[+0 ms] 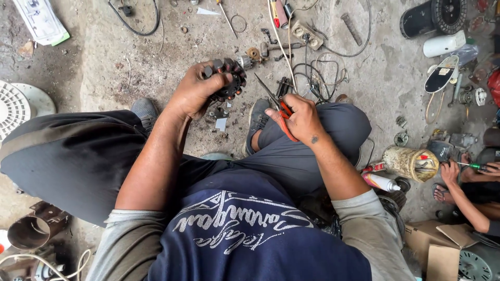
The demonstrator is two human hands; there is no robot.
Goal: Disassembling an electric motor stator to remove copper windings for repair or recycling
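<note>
My left hand [195, 91] grips a round black motor stator with wound coils [230, 79], held above the dirty concrete floor. My right hand [299, 118] holds red-handled scissors [276, 101]; their thin blades point up and left toward the stator, the tips a short way from it. Both forearms reach out over my bent knees in dark trousers. A small metal shaft part [249, 57] lies on the floor just beyond the stator.
Loose wires, a pale socket strip [307, 34] and small tools lie scattered ahead. White fan grilles [21, 104] sit at the left. A dirty can of tools [411, 162] and a spray can [380, 182] stand at the right, where another person's hand [450, 171] holds a green screwdriver.
</note>
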